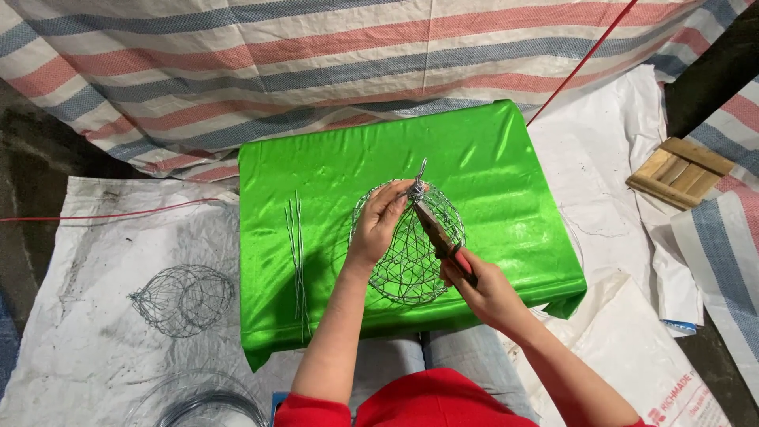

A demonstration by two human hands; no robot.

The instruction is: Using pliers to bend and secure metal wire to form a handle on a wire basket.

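Your left hand pinches the wire basket's twisted top on the green surface; your right hand grips pliers there. Frame looks mostly formed; spare wires remain unused; one finished basket lies aside.

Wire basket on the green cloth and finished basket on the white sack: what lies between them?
In the head view, a bundle of loose wire strands lies between the wire basket and finished basket.

Left hand pinching wire basket top, right hand gripping pliers, green cloth beneath
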